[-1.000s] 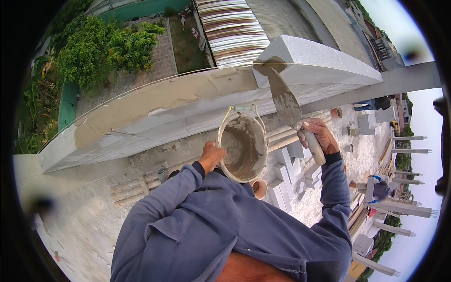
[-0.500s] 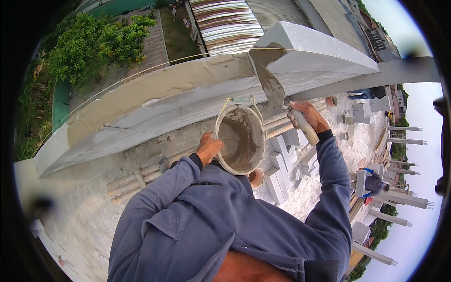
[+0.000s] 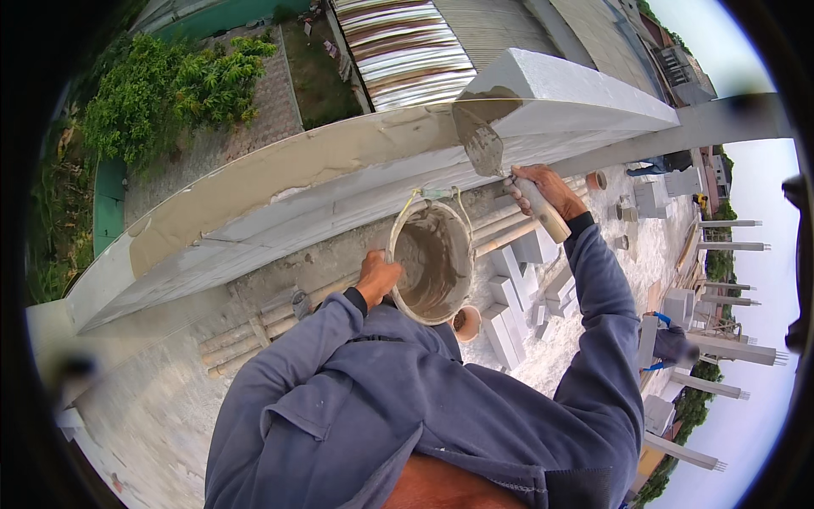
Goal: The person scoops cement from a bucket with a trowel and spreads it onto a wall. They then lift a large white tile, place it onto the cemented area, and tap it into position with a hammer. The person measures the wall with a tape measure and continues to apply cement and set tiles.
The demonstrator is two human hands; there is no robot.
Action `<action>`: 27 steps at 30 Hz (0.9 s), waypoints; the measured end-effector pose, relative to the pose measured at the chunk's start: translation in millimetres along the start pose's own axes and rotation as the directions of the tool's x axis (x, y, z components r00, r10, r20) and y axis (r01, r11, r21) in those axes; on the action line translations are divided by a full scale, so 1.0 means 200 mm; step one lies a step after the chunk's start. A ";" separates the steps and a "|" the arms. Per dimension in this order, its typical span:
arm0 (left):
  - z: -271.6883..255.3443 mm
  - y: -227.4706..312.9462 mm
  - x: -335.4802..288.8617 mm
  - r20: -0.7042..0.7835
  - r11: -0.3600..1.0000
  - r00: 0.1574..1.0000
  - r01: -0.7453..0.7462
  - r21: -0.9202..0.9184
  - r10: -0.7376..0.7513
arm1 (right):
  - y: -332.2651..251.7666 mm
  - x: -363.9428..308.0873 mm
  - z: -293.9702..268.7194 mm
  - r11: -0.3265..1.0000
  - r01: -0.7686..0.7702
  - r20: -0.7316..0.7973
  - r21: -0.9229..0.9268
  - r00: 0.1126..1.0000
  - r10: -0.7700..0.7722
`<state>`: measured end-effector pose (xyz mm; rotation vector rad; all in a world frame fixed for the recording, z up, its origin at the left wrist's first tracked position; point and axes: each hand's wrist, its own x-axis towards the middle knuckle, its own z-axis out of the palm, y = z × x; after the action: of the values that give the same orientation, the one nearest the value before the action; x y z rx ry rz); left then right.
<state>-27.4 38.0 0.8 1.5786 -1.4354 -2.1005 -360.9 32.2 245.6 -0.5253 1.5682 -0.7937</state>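
Observation:
My left hand (image 3: 378,276) is closed on the rim of a mortar-smeared bucket (image 3: 471,254), held in front of my body with its mouth toward me. Wet grey mortar (image 3: 426,265) coats its inside. My right hand (image 3: 549,193) grips the wooden handle of a trowel (image 3: 482,146), whose blade is at the end face of a white block (image 3: 585,89). Mortar (image 3: 487,103) is smeared on that face, beside the blade. A mortar layer (image 3: 280,172) runs along the top of the white block wall (image 3: 254,250), left of the trowel.
A string (image 3: 263,136) runs along the wall's outer edge. Bamboo poles (image 3: 229,346) lie at the wall's foot. Several white blocks (image 3: 504,331) and an orange pot (image 3: 466,323) stand on the floor. At right, another person (image 3: 674,346) holds a block.
My right hand and the trowel have shifted slightly up and left, with the blade now closer to the block's end face. The left hand still holds the bucket.

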 end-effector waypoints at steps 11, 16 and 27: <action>0.00 0.03 0.00 0.065 0.999 0.998 0.012 -0.029 -0.010 | 0.02 -0.46 0.00 0.976 -0.039 -0.148 -0.216 0.989 0.007; 0.05 -0.01 0.07 0.050 0.998 0.996 -0.069 0.009 0.068 | 0.02 -0.68 0.09 0.937 0.069 -0.182 -0.342 0.974 -0.138; 0.01 0.06 -0.07 0.083 0.991 0.993 -0.088 0.102 0.080 | -0.03 -0.54 -0.15 0.975 0.169 -0.142 -0.143 0.972 -0.189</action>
<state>-27.5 40.1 19.5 1.4578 -1.6344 -2.0924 -374.9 112.7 322.4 -0.7230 1.7413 -0.8903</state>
